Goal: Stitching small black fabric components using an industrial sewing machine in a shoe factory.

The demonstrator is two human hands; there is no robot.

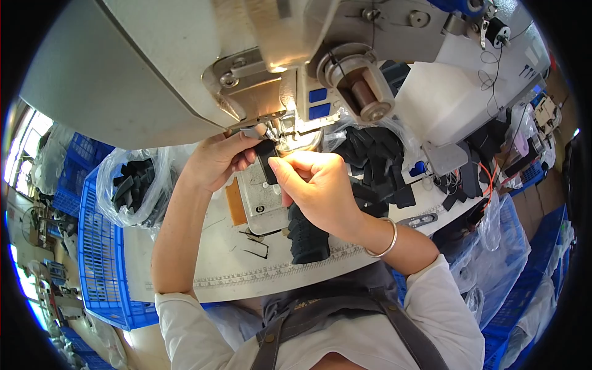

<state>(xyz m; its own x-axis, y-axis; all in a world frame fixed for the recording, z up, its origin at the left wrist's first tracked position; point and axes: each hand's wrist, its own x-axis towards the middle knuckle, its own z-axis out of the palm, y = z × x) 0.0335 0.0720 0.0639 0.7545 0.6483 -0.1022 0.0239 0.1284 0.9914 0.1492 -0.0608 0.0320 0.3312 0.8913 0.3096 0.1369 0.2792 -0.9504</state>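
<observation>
Under the lit head of a sewing machine, a small black fabric piece sits close to the needle area. My left hand comes in from the left and pinches the piece at its far end, thumb toward the presser foot. My right hand is closed on the piece's right edge with thumb and forefinger. My fingers cover part of it. Below my right hand, a stack of black fabric pieces lies on the table.
A heap of black pieces lies right of the needle area. Left of the table stands a blue crate with a clear plastic bag of black pieces. Hex keys rest near the printed ruler. A thread bobbin hangs on the machine.
</observation>
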